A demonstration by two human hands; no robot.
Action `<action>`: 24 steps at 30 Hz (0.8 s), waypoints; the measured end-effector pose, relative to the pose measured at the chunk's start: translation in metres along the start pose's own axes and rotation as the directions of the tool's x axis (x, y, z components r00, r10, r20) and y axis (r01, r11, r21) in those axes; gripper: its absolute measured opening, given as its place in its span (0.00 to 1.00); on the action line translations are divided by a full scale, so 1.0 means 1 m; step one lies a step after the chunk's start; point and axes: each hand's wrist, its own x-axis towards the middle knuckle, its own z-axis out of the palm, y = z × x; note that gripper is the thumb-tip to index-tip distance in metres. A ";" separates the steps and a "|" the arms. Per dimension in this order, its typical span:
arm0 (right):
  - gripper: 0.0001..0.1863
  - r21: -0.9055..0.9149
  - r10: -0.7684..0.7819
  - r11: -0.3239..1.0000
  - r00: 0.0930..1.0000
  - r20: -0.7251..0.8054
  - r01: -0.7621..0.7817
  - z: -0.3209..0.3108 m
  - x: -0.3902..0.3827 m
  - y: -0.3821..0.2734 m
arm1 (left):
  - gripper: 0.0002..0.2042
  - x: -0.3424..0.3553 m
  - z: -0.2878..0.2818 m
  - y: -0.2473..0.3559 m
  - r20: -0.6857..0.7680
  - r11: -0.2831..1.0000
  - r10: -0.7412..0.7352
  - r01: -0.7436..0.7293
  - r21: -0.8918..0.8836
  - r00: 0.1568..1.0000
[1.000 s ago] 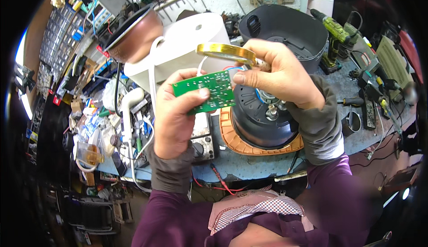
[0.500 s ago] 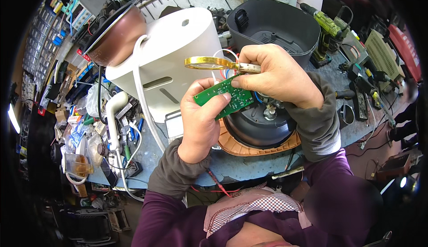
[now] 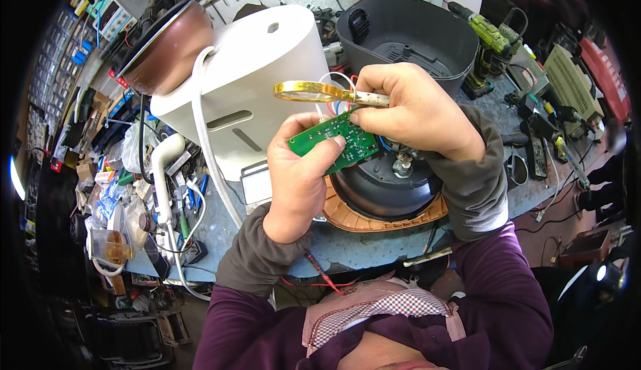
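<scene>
My left hand (image 3: 300,176) pinches a green circuit board (image 3: 344,136) by its left side, thumb on top. White, red and blue wires run from behind the board. My right hand (image 3: 417,109) grips the pale handle of a brass-rimmed magnifying glass (image 3: 312,91), its lens above the board's upper left edge. The right thumb also rests at the board's upper corner. Below the board sits a round black appliance body (image 3: 387,193) with a metal fitting on top, lying on an orange-brown ribbed base (image 3: 344,218).
Behind my left hand stands a large white housing (image 3: 247,63) with a copper-coloured bowl (image 3: 170,53) on it. A dark grey basket-shaped shell (image 3: 407,29) is at the back. A green cordless drill (image 3: 491,36) stands at right. Tools and parts clutter the left side.
The whole view has shifted slightly, with things sitting a little further left. Both hands keep the same hold on the board and the magnifying glass.
</scene>
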 end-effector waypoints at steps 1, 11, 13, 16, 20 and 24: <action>0.07 0.053 0.025 0.998 1.000 0.006 -0.025 0.000 0.000 0.001 | 0.15 0.000 0.000 0.001 0.002 1.000 -0.006 0.006 0.000 1.000; 0.09 -0.084 -0.096 0.992 0.993 -0.064 0.091 0.005 -0.001 0.002 | 0.14 -0.001 -0.001 0.001 0.031 0.999 -0.043 0.042 0.012 0.999; 0.07 -0.170 -0.176 0.973 0.980 -0.093 0.159 0.008 -0.001 0.004 | 0.16 0.000 -0.003 0.000 0.024 0.999 -0.040 0.040 0.037 0.999; 0.08 -0.206 -0.237 0.955 0.966 -0.104 0.212 0.020 0.003 0.006 | 0.20 -0.011 -0.016 -0.003 -0.059 0.997 -0.052 0.056 0.052 0.997; 0.16 -0.121 -0.209 0.970 0.978 0.012 0.209 0.009 0.015 0.004 | 0.25 -0.014 -0.020 -0.001 -0.252 0.990 0.049 -0.014 0.138 0.966; 0.13 -0.285 -0.261 0.935 0.954 -0.148 0.212 0.007 0.010 0.014 | 0.20 0.005 -0.036 -0.019 -0.092 0.992 0.074 -0.064 0.104 0.993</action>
